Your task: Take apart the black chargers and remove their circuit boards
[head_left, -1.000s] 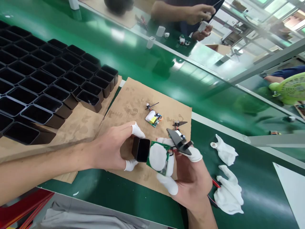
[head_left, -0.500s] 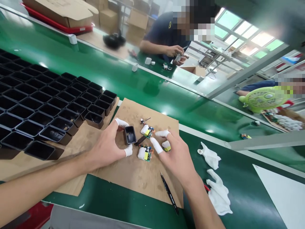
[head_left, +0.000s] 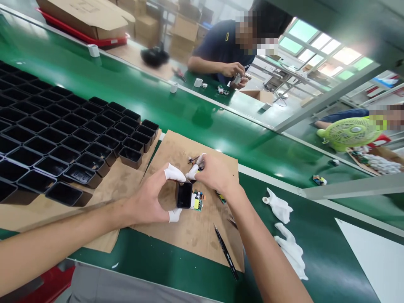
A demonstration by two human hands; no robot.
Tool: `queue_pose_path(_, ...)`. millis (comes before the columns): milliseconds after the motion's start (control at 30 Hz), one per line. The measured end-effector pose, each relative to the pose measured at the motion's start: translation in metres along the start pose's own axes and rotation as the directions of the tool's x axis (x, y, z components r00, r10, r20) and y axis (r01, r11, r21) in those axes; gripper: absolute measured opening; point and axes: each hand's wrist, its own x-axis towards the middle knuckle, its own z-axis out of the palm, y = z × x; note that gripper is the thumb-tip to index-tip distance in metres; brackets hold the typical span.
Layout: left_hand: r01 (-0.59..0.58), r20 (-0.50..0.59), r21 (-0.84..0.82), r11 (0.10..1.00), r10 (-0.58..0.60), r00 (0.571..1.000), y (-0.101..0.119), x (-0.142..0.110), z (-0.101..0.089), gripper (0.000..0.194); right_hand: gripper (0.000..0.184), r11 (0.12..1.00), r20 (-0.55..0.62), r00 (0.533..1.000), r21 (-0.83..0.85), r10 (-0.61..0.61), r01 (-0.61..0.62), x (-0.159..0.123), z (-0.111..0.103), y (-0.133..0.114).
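Note:
My left hand (head_left: 148,200), with white finger cots on thumb and finger, holds a small open black plastic case (head_left: 184,195) between them, its opening facing me. Beside the case lies a circuit board (head_left: 198,202) with yellow tape, partly hidden behind it. My right hand (head_left: 217,174), also in white finger cots, has its thumb and finger closed on another circuit board (head_left: 199,169), mostly covered by the fingers. A third board (head_left: 220,197) shows partly under my right wrist. Black tweezers (head_left: 226,252) lie on the cardboard sheet (head_left: 164,227).
Rows of open black cases (head_left: 69,139) stand at left. White gloves (head_left: 280,206) lie on the green bench at right. Across the green conveyor (head_left: 132,97), a co-worker (head_left: 217,54) handles a small part. A green fan (head_left: 355,130) stands at far right.
My left hand has moved the black case right and toward me, beside the lower board. My right hand has reached left and closed its fingers on the upper board.

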Motion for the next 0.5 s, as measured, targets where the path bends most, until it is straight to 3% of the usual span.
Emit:
queue_pose_path(133, 0.032, -0.022, -0.036, 0.999, -0.033, 0.999, 0.000, 0.000, 0.000, 0.058, 0.020, 0.978, -0.086, 0.996, 0.206, -0.009, 0.026, -0.013, -0.011, 0.000)
queue_pose_path(200, 0.036, -0.019, -0.064, 0.997, -0.037, 0.999, 0.001, 0.001, 0.001, 0.059, 0.030, 0.919, -0.136, 0.990, 0.385, -0.040, 0.090, -0.034, -0.013, 0.006)
queue_pose_path(267, 0.009, -0.009, -0.076, 0.997, -0.010, 1.000, 0.002, 0.001, 0.001, 0.062, 0.042, 0.646, -0.251, 0.966, 0.728, -0.063, 0.231, -0.060, -0.009, 0.013)
queue_pose_path(333, -0.032, 0.007, -0.070, 0.997, 0.033, 0.999, 0.003, 0.001, 0.001, 0.065, 0.049, 0.386, -0.401, 0.914, 0.836, -0.057, 0.390, -0.085, 0.000, 0.017)
queue_pose_path(367, -0.047, 0.019, -0.066, 0.997, 0.048, 0.999, 0.003, 0.002, 0.001, 0.066, 0.054, 0.302, -0.430, 0.900, 0.851, -0.067, 0.429, -0.096, 0.006, 0.016)
queue_pose_path(433, -0.059, 0.045, -0.066, 0.996, 0.062, 0.997, 0.003, 0.002, -0.001, 0.068, 0.057, 0.224, -0.482, 0.873, 0.845, -0.075, 0.485, -0.112, 0.016, 0.014)
queue_pose_path(500, -0.070, 0.063, -0.069, 0.995, 0.074, 0.995, 0.002, 0.002, -0.002, 0.069, 0.058, 0.232, -0.475, 0.875, 0.845, -0.090, 0.482, -0.121, 0.023, 0.010)
